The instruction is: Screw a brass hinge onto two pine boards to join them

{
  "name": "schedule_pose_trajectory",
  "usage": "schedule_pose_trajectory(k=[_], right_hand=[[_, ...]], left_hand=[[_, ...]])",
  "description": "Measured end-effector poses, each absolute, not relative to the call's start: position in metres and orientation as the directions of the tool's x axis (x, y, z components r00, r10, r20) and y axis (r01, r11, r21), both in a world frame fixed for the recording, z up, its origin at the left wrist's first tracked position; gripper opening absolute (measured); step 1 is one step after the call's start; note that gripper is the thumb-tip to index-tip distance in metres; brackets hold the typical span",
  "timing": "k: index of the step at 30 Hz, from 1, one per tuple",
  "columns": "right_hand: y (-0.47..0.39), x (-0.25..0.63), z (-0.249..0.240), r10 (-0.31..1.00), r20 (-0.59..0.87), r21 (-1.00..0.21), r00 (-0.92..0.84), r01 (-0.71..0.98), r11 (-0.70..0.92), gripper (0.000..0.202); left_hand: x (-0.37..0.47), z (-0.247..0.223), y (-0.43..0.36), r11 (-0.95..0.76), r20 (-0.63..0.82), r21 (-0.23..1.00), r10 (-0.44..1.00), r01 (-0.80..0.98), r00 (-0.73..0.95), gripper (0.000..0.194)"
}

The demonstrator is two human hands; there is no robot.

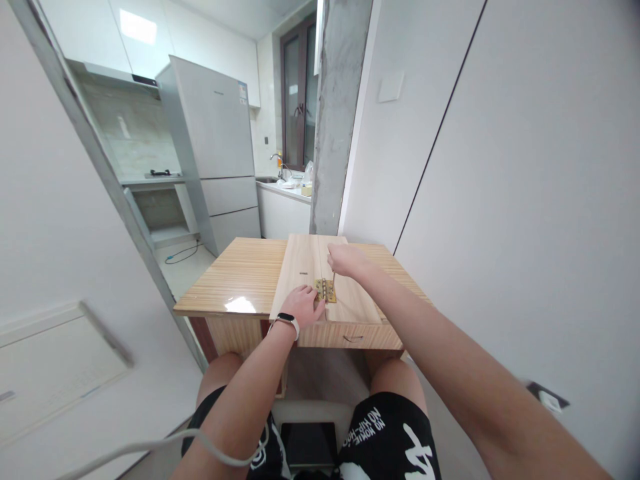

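A brass hinge (325, 291) lies unfolded across the seam between two pale wooden boards (303, 257). My left hand (305, 305) rests on the left board, fingers stretched out and touching the hinge's left leaf and lower edge. Above the hinge's right leaf, my right hand (344, 259) is closed around a screwdriver (333, 280). Its thin shaft points down to that leaf; the handle is hidden inside the fist. A small dark strip (303, 273) is on the left board, too small to identify.
The boards lie on a striped, glossy wooden desk (240, 267) with a drawer (353, 338) at its front. A white wall (500, 167) stands close on the right. Beyond the desk are a grey refrigerator (220, 133) and a sink counter (285, 207). A pale cable (165, 440) crosses my left arm.
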State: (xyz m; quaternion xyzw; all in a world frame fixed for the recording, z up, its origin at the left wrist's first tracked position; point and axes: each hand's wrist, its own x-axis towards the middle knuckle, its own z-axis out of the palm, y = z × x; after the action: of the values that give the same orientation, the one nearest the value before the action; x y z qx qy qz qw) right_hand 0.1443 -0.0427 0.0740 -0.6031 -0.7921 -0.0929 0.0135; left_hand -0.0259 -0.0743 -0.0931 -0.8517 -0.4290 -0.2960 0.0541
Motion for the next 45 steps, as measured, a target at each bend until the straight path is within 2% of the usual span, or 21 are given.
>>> schedule_pose_trajectory(k=[4, 8, 17, 24, 29, 37, 45], right_hand=[[-0.047, 0.146, 0.087, 0.947, 0.026, 0.085, -0.320, 0.945, 0.316, 0.039], [-0.050, 0.148, 0.097, 0.945, -0.069, 0.116, -0.319, 0.938, 0.325, 0.037], [-0.047, 0.144, 0.091, 0.986, 0.030, 0.120, -0.165, 0.980, 0.161, 0.037], [-0.049, 0.144, 0.092, 0.964, -0.011, 0.087, -0.265, 0.960, 0.264, 0.045], [-0.051, 0.146, 0.096, 0.948, -0.069, 0.155, -0.309, 0.936, 0.316, 0.040], [-0.051, 0.148, 0.104, 0.946, -0.015, 0.189, -0.323, 0.929, 0.320, 0.039], [-0.049, 0.147, 0.093, 0.974, 0.071, 0.179, -0.215, 0.963, 0.200, 0.042]], left_hand=[[-0.026, -0.094, -0.074, -0.623, 0.556, 0.156, 0.697, 0.767, 0.453, 0.029], [-0.027, -0.094, -0.075, -0.627, 0.557, 0.162, 0.696, 0.762, 0.454, 0.030], [-0.026, -0.093, -0.075, -0.633, 0.552, 0.177, 0.698, 0.754, 0.456, 0.029], [-0.027, -0.095, -0.074, -0.636, 0.557, 0.161, 0.690, 0.755, 0.463, 0.029], [-0.028, -0.095, -0.074, -0.633, 0.559, 0.161, 0.691, 0.757, 0.459, 0.029], [-0.028, -0.096, -0.074, -0.629, 0.559, 0.173, 0.696, 0.758, 0.450, 0.029], [-0.027, -0.095, -0.074, -0.632, 0.562, 0.164, 0.691, 0.758, 0.455, 0.029]])
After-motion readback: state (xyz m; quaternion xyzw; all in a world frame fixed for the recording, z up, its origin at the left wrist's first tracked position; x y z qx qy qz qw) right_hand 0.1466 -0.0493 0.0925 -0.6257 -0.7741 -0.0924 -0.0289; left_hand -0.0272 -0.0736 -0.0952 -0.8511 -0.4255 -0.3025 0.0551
